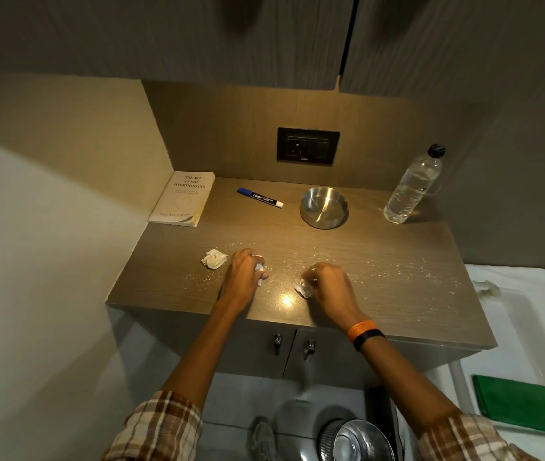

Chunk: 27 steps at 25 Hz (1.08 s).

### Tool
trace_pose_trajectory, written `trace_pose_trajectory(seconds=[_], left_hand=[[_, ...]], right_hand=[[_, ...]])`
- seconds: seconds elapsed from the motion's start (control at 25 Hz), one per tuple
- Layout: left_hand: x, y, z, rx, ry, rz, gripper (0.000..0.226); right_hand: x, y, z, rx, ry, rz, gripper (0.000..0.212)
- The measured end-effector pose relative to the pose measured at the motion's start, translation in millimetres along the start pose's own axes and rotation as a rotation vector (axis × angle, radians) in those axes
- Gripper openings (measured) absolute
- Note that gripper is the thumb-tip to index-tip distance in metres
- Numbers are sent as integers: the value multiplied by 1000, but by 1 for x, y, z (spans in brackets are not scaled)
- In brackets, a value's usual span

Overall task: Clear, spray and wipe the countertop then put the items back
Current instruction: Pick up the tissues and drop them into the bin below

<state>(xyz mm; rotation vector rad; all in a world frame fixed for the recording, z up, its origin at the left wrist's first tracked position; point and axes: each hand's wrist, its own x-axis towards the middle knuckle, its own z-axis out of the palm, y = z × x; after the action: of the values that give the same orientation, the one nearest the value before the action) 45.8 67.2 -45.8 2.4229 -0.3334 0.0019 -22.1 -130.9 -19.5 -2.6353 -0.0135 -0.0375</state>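
The wooden countertop (pixel 380 261) is strewn with white crumbs across its middle. My left hand (pixel 242 274) is closed on a small crumpled tissue piece near the front centre. My right hand (pixel 329 284) grips another crumpled tissue (pixel 303 289) just to its left. A third crumpled tissue (pixel 214 258) lies loose to the left of my left hand. Further back lie a book (pixel 183 199), a blue-capped marker (pixel 259 197), a steel bowl (pixel 323 206) and a clear water bottle (pixel 412 186).
A green cloth (pixel 515 402) lies on the white surface (pixel 530 311) at the right. A steel bin (pixel 355 442) stands on the floor below the cabinet doors (pixel 292 347). A socket plate (pixel 307 145) is on the back wall. Overhead cabinets hang above.
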Motion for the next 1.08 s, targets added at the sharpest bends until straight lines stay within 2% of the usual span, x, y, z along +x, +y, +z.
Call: trace_pose_trajectory(seconds=[0.12, 0.28, 0.52, 0.8, 0.96, 1.08], left_hand=[[-6, -2, 1, 37, 14, 16, 24], [-10, -6, -13, 35, 87, 1, 21], [-3, -44, -64, 52, 309, -142, 24], [3, -88, -81, 105, 283, -261, 24], [-1, -108, -80, 127, 212, -269, 25], [1, -111, -81, 123, 178, -260, 26]], right_hand=[[-9, -9, 11, -164, -81, -63, 15], [-7, -14, 15, -221, -65, -62, 20], [19, -66, 28, -14, -3, -106, 11], [81, -131, 59, 19, -47, -208, 23], [101, -151, 85, -172, -144, -315, 20], [103, -154, 96, -266, -97, -359, 19]])
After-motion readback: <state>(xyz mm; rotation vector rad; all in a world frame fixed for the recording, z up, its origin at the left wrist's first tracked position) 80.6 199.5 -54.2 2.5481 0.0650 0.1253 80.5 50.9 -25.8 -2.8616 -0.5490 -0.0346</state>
